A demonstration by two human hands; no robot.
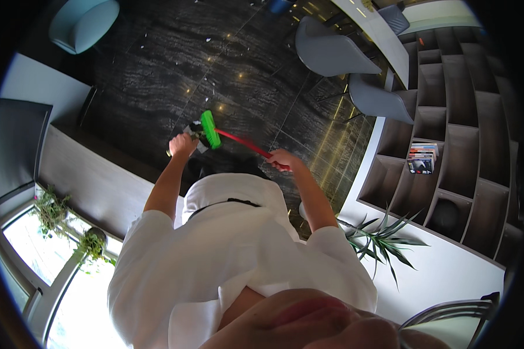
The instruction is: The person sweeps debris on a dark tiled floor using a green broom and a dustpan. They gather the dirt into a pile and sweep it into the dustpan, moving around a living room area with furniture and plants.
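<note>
My right hand (281,159) is closed around the red handle (244,142) of a broom. The broom's bright green head (210,130) is at the other end, bristles turned toward my left. Close beside it, my left hand (184,144) grips a short handle, whose end shows past the fist. A dustpan-like object (202,145), grey and dark, lies between that hand and the bristles; the hand and broom head partly hide it. Whether the bristles touch it, I cannot tell. Small white scraps (207,99) are scattered over the dark tiled floor (253,100) ahead.
Grey chairs (332,48) stand by a white table (388,48) at the upper right. Shelving (460,152) with stacked books (422,158) runs along the right, near a spiky plant (382,240). A pale armchair (85,26) is at upper left; a low cabinet (96,174) flanks my left.
</note>
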